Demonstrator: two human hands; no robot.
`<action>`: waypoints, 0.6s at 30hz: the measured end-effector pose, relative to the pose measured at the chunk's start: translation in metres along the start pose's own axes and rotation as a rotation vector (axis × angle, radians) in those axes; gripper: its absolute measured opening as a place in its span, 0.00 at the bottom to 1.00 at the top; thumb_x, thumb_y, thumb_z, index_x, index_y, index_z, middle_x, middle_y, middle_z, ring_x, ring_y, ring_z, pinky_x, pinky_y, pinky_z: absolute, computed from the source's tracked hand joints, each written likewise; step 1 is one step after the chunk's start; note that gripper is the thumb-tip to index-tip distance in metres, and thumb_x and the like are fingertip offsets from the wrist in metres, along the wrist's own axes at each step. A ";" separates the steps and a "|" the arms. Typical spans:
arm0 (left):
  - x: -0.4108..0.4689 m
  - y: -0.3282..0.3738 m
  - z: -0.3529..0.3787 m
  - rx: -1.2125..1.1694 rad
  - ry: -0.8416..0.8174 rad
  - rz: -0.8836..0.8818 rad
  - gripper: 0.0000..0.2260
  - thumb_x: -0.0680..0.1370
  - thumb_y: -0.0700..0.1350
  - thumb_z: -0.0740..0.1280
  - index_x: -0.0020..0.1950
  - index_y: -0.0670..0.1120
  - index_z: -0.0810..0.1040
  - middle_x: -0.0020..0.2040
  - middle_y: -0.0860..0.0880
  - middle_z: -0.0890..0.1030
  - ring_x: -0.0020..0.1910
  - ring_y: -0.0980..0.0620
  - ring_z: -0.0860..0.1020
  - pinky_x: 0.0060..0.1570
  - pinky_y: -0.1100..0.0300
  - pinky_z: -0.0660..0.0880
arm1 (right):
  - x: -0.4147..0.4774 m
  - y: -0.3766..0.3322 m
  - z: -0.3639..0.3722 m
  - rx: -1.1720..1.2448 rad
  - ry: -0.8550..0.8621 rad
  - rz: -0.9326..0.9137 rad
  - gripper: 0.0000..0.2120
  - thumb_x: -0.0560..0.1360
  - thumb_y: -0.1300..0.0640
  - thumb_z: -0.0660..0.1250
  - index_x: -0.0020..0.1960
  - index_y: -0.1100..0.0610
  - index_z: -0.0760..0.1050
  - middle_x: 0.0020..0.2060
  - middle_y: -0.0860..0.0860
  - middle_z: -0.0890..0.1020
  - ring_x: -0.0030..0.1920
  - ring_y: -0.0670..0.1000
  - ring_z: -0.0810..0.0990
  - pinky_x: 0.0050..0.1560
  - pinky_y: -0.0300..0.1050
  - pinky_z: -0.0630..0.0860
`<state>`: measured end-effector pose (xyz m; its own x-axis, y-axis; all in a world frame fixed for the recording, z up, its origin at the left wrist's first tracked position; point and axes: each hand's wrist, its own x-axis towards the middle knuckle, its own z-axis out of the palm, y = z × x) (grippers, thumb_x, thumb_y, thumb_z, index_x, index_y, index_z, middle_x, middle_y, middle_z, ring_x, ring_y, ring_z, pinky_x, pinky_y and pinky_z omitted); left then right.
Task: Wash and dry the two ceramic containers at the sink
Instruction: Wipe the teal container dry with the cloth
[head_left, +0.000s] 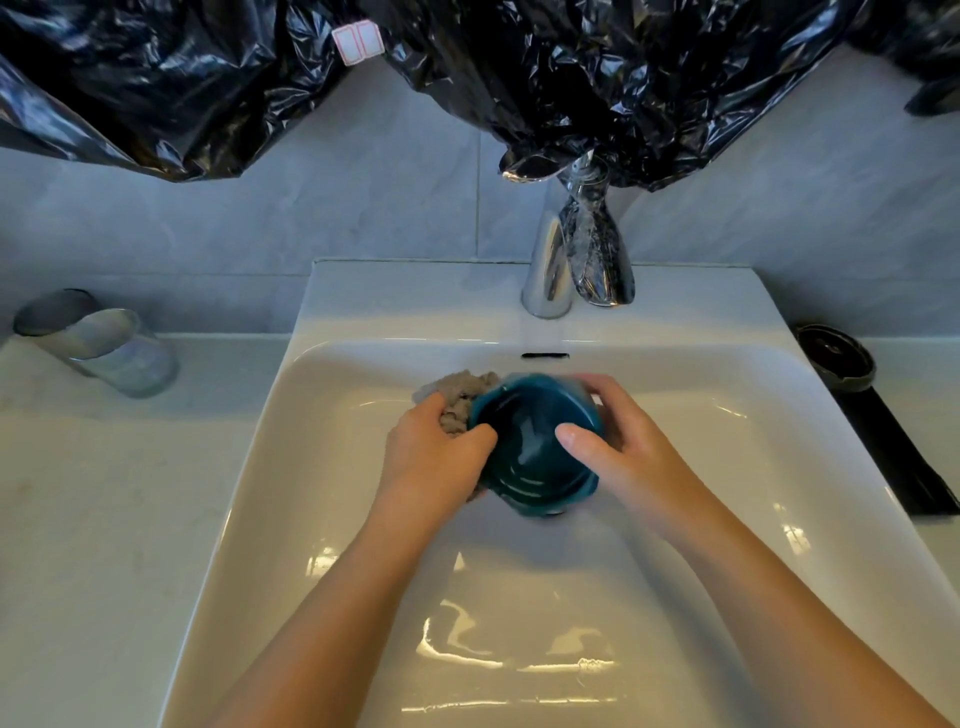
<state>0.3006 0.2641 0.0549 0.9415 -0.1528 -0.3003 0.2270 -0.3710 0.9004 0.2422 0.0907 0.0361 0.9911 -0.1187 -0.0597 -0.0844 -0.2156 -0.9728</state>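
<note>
**Carefully does it: teal bowl held over the basin, cloth working its outer wall**

Leftmost, on the worktop (104, 493), a pale cylindrical container (101, 349) lies tipped on its side, well apart from the sink (769, 467); it may be the second ceramic piece, though I cannot tell its material. Next comes the left hand (434, 457), curled closed around a grey-brown cloth (460, 397), its thumb hooked over the near rim of the teal ceramic bowl (535, 447), pressing the cloth against the bowl's left side. The bowl itself is held above the middle of the basin, mouth tilted toward the camera, interior glossy. On its right, the right hand (618, 441) wraps the outer wall, thumb inside the rim, fingers closed behind it. Behind them stands the chrome tap (550, 270); no water appears to run. Far right, a dark round object (836, 356) rests on the worktop edge.

By my reading, this is wiping or drying of the first container. The risk is a slip: a wet glazed wall, pinched mainly at the rim, could twist free if the cloth hand pushes harder than the right hand resists, and ceramic dropping onto the hard basin could chip. The container lying on its side could also roll.
</note>
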 end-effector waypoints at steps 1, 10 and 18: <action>-0.001 0.000 0.001 -0.072 0.013 -0.041 0.09 0.73 0.40 0.67 0.51 0.51 0.77 0.46 0.46 0.82 0.44 0.46 0.82 0.41 0.48 0.83 | 0.001 0.000 0.001 0.006 0.029 -0.006 0.14 0.71 0.45 0.65 0.56 0.41 0.75 0.47 0.44 0.83 0.50 0.45 0.83 0.46 0.42 0.82; 0.002 0.005 -0.007 0.231 -0.077 0.202 0.08 0.73 0.44 0.70 0.50 0.52 0.76 0.41 0.57 0.79 0.38 0.59 0.79 0.33 0.70 0.77 | 0.001 -0.006 -0.007 0.017 0.003 -0.033 0.12 0.72 0.54 0.64 0.53 0.44 0.79 0.45 0.46 0.84 0.49 0.47 0.83 0.44 0.40 0.80; 0.001 0.012 -0.015 0.630 -0.176 0.488 0.11 0.71 0.44 0.69 0.53 0.50 0.79 0.46 0.53 0.80 0.45 0.50 0.78 0.44 0.53 0.78 | -0.003 -0.005 -0.004 -0.278 -0.154 -0.003 0.16 0.65 0.44 0.67 0.53 0.40 0.78 0.43 0.44 0.85 0.46 0.48 0.83 0.50 0.53 0.82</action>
<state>0.3081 0.2730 0.0697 0.8335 -0.5524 -0.0121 -0.4305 -0.6631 0.6123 0.2390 0.0883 0.0420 0.9935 0.0255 -0.1108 -0.0855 -0.4745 -0.8761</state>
